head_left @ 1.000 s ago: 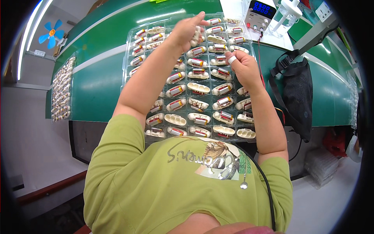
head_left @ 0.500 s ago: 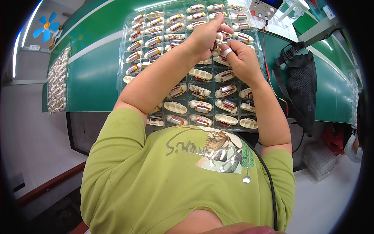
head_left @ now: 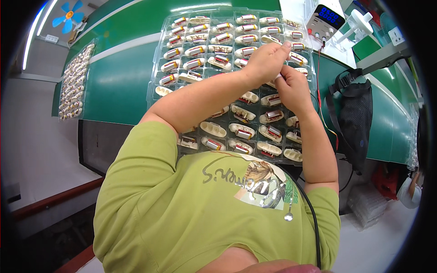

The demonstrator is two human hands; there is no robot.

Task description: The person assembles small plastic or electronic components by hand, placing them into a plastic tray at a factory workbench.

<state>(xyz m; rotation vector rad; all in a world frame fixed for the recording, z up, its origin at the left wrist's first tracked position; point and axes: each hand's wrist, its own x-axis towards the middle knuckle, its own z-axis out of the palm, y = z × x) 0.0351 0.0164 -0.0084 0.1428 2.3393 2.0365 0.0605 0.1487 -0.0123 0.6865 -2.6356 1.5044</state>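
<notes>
Above the right part of a clear plastic tray (head_left: 153, 86), my left hand (head_left: 267, 64) is curled, its thumb pointing up and right. My right hand (head_left: 296, 90) meets it from the right, thumb and fingers pinched together, with a white band round a finger. A cream plastic casing showed between them half a second ago; now the fingers hide what they hold. Compartments of the tray carry cream oval casings (head_left: 213, 129), several fitted with silver battery packs (head_left: 246, 40) and red parts. Some casings lie with their round hollows showing.
A second filled tray (head_left: 75, 82) stands at the left on the green table (head_left: 120, 86). At the right are a power supply (head_left: 324, 19), red wires (head_left: 318, 86) and a black mesh bag (head_left: 357, 118). Stacked clear trays (head_left: 364, 207) sit lower right; a black cable (head_left: 314, 214) crosses my shirt.
The whole view has shifted, the tray appearing farther right. My hands have closed in together, and the cream casing seen between them is now covered by fingers.
</notes>
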